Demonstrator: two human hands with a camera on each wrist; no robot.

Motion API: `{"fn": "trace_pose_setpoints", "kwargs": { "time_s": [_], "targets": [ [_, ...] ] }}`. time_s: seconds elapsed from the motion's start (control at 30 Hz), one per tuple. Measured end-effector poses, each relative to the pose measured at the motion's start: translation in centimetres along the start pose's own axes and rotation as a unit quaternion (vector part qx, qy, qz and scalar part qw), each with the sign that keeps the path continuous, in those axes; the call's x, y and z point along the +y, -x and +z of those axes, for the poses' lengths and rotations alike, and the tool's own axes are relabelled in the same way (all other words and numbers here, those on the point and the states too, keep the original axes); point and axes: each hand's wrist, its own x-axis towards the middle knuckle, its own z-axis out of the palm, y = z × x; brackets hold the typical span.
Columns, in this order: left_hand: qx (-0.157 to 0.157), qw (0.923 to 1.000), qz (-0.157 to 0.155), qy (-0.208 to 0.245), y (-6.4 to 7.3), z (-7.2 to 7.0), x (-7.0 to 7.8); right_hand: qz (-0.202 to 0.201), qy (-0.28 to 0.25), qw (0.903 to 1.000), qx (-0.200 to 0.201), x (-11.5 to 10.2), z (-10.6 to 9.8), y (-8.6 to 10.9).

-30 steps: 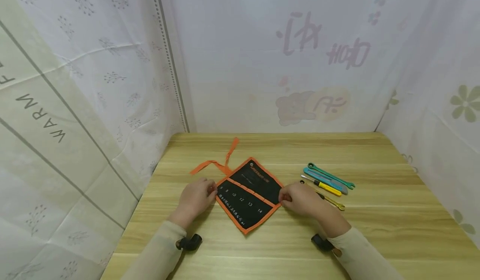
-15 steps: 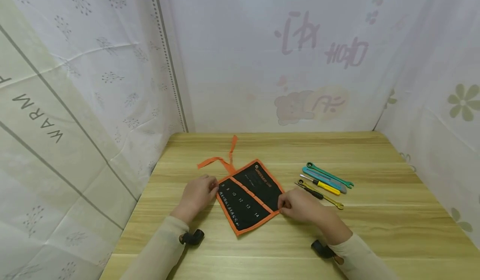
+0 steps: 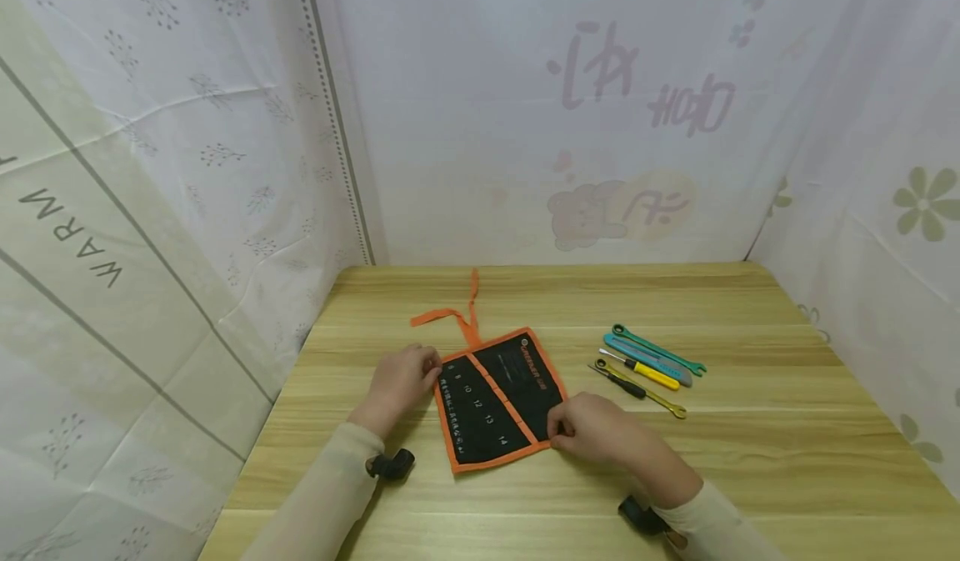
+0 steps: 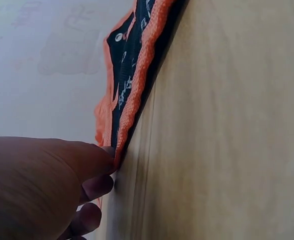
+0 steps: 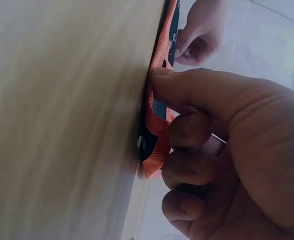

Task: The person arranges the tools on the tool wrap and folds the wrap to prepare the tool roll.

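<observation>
A black cloth tool pouch (image 3: pixel 495 398) with orange edging and a row of printed numbers lies spread on the table, two orange ties (image 3: pixel 471 328) trailing from its far left side. My left hand (image 3: pixel 401 386) pinches its left corner; in the left wrist view the thumb and fingertips grip the orange edging (image 4: pixel 132 100). On the other side, my right hand (image 3: pixel 592 432) pinches the near right edge. The right wrist view shows the thumb (image 5: pixel 169 82) over the orange border, with the other fingers curled beneath.
Right of the pouch lie a green wrench (image 3: pixel 667 350), a blue utility knife (image 3: pixel 648 359), a yellow-handled screwdriver (image 3: pixel 652 373), a black-handled slim tool (image 3: pixel 628 387) and a yellow wrench (image 3: pixel 666 404). Patterned curtains (image 3: pixel 480 127) surround the wooden table (image 3: pixel 675 494).
The pouch has turned clockwise on the table, its near corner swinging left. My right hand has moved toward me with its edge, and the left hand slightly away. The ties have shifted right.
</observation>
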Motion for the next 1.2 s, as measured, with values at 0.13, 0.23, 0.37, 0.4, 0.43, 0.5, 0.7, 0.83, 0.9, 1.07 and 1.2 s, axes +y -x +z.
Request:
{"fn": "trace_pose_setpoints", "kwargs": {
  "time_s": [0.13, 0.23, 0.37, 0.4, 0.43, 0.5, 0.7, 0.83, 0.9, 1.07, 1.2],
  "targets": [
    [0.001, 1.0, 0.001, -0.006, -0.2, 0.3, 0.0, -0.006, -0.003, 1.0, -0.004, -0.3, 0.0, 0.1],
    [0.013, 0.9999, 0.009, 0.0, 0.0, 0.2, 0.0, -0.008, -0.007, 0.9999, 0.011, 0.1, -0.1, 0.1],
    [0.029, 0.9993, 0.016, 0.016, 0.6, -0.2, 0.3, 0.013, -0.033, 0.9987, 0.037, 0.9, -0.4, 0.1],
    [0.031, 0.9992, 0.017, 0.019, 0.8, -0.2, 0.3, 0.019, -0.042, 0.998, 0.043, 1.1, -0.6, 0.0],
    [0.029, 0.9992, 0.016, 0.022, 1.1, -0.4, 0.4, 0.026, -0.048, 0.9974, 0.048, 1.3, -0.7, -0.1],
    [0.022, 0.9993, 0.014, 0.025, 1.7, -0.6, 0.6, 0.035, -0.054, 0.9963, 0.057, 1.7, -1.0, -0.3],
    [-0.016, 0.999, 0.02, 0.038, 4.1, -0.8, 1.5, 0.043, -0.048, 0.9962, 0.06, 3.0, -1.7, -1.0],
    [-0.02, 0.9977, 0.034, 0.055, 5.5, -0.5, 2.0, 0.042, -0.051, 0.9967, 0.048, 3.6, -1.8, -1.2],
    [-0.013, 0.997, 0.038, 0.066, 5.8, -0.4, 2.2, 0.044, -0.052, 0.9968, 0.043, 3.8, -1.7, -1.2],
    [0.0, 0.9969, 0.04, 0.068, 5.9, -0.3, 2.3, 0.045, -0.058, 0.9966, 0.036, 4.1, -1.3, -1.1],
    [0.004, 0.9979, 0.035, 0.055, 5.7, -0.1, 2.0, 0.036, -0.071, 0.9962, 0.033, 4.0, -1.1, -1.1]
  ]
}}
